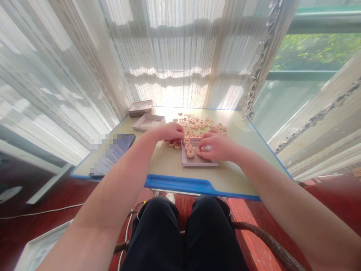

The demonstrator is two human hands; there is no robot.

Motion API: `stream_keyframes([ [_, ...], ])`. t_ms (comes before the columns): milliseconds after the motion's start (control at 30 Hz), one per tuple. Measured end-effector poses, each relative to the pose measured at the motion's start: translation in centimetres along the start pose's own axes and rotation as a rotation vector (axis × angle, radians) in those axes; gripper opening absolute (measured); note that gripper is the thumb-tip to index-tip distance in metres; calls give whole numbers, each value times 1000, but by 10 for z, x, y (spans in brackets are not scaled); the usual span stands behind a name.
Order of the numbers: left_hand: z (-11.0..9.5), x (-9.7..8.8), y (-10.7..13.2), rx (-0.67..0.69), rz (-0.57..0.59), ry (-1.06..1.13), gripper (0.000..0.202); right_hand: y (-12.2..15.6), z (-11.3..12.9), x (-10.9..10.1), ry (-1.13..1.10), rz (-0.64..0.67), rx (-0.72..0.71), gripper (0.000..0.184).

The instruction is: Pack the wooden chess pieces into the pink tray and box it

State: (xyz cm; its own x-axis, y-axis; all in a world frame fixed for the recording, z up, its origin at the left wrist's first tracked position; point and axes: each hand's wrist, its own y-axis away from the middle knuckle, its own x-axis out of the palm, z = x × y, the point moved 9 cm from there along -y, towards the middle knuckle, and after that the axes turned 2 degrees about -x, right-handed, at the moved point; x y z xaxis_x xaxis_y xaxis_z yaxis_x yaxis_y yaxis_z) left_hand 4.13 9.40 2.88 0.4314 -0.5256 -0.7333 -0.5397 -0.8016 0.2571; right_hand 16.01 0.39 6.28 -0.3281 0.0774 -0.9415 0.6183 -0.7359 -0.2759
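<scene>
A shallow open cardboard box (200,164) lies on the table, with several round Chinese chess pieces (190,153) marked in red along its left side. My right hand (216,146) reaches into the box from the right, thumb and fingers closed about a Chinese chess piece (199,150) near the box's middle. At the box's far left corner is my left hand (172,131), its fingers curled together beside the pieces; whatever is between the fingertips is hidden. Many more loose pieces (194,122) spread behind the box, and a few sit under the left hand.
Another open box (148,122) and a stack of shallow boxes (140,107) stand at the table's back left. A phone or tablet (115,152), partly blurred out, lies at the left. The table (165,165) has a blue edge with a trough (179,183). Curtains hang behind.
</scene>
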Motion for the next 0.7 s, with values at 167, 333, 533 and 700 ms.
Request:
stream_keyframes([
  [167, 1, 1, -1, 15, 18, -9, 10, 7, 1, 4, -124, 198, 10, 18],
  [333, 3, 1, -1, -19, 10, 6, 10, 11, -11, -7, -157, 196, 113, 25],
  [533, 5, 1, -2, -19, -2, 11, 10, 12, -9, 4, -178, 266, 106, 15],
  [700, 5, 3, -2, -23, 31, 65, 9, 9, -11, 8, -166, 252, 134, 20],
])
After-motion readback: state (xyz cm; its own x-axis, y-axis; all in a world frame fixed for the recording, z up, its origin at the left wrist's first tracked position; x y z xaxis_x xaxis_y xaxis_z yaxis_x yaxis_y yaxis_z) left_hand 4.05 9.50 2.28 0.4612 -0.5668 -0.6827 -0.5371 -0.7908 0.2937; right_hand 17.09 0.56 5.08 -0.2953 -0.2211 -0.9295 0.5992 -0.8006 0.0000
